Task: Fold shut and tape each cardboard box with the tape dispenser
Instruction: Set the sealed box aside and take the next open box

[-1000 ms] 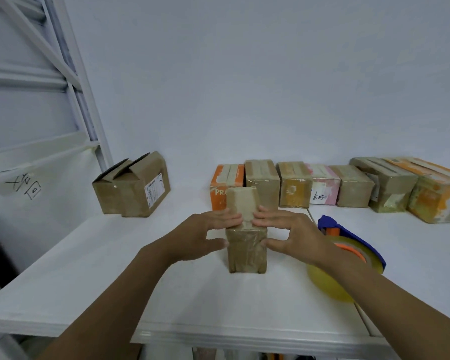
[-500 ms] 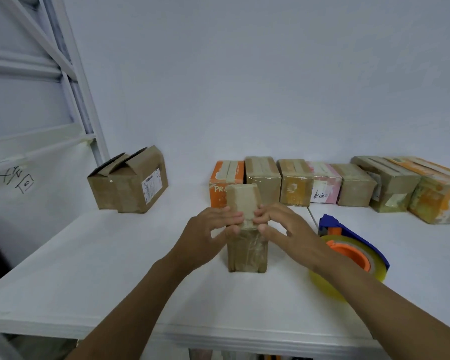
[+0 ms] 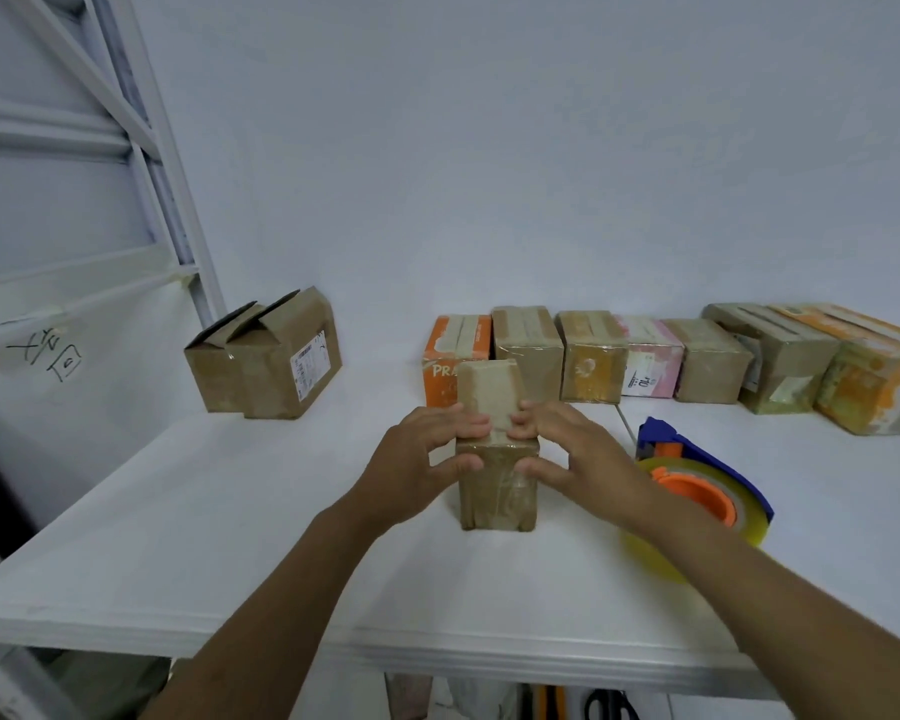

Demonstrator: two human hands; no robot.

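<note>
Your small cardboard box [image 3: 497, 483] stands upright in the centre of the frame on the white table [image 3: 219, 543]. Its top is folded shut and glossy tape shows on its front face. Your left hand [image 3: 417, 459] grasps it from the left, with the fingers curled over the top edge and the thumb pressed against the front face. Your right hand [image 3: 575, 452] mirrors that hold from the right, fingers on the top and thumb on the front. The fingertips of the two hands come close on the box top, with a narrow strip of cardboard showing between them.

The tape dispenser [image 3: 697, 491] lies on the table just right of the box, partly hidden behind your right wrist. You can see its blue frame, orange hub and yellowish clear roll. Neither hand touches it.

Along the wall, in the middle right of the frame, a row of closed boxes [image 3: 591, 363] stands side by side. The orange box [image 3: 445, 356] at the row's left end sits directly behind the one you hold. In the middle left, well apart from the others, an open brown box [image 3: 266, 361] has its flaps raised and a white label on its side.
</note>
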